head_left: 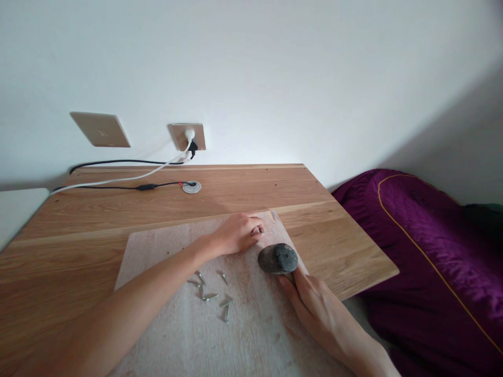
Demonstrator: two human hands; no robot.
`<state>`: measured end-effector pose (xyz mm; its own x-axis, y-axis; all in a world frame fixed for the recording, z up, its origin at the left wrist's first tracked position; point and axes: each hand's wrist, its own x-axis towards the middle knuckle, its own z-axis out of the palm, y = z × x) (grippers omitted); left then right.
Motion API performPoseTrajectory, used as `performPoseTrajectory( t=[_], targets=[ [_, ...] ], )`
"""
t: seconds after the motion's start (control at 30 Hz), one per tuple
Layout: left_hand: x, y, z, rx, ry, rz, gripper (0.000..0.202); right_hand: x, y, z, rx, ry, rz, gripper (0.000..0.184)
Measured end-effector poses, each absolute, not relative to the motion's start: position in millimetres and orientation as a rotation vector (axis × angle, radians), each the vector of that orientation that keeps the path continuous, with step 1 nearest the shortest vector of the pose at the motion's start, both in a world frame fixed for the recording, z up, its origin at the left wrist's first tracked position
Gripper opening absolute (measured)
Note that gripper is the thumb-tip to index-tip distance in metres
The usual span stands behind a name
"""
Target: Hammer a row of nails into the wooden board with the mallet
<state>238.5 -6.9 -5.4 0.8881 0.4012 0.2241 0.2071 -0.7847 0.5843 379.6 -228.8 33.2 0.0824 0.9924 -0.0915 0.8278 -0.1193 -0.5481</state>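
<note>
My left hand (241,233) is closed in a pinch near the far right corner of a pale wooden board (188,340). A small shiny metal end shows at its fingertips, like one of the loose screws; most of it is hidden. My right hand (304,293) wraps round the handle of a mallet with a worn dark head (278,259). That head hangs over the board's right edge, just below and right of my left fingers, apart from them. Several silver screws (223,278) lie scattered on the board between my forearms.
Beneath the board is a wooden desk (346,246) against a white wall. Black and white cables (129,180) run along its back left to a wall socket (198,137) and a round cable hole (192,187). Purple fabric (393,309) covers something to the right.
</note>
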Motion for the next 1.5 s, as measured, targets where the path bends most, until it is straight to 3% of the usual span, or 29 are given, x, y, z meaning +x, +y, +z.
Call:
performPoseTrajectory(
  t=[1.5],
  targets=[
    [238, -2, -16, 2.456, 0.36, 0.552, 0.018, 378, -229, 37, -1.955, -1.813, 0.565, 0.03]
  ],
)
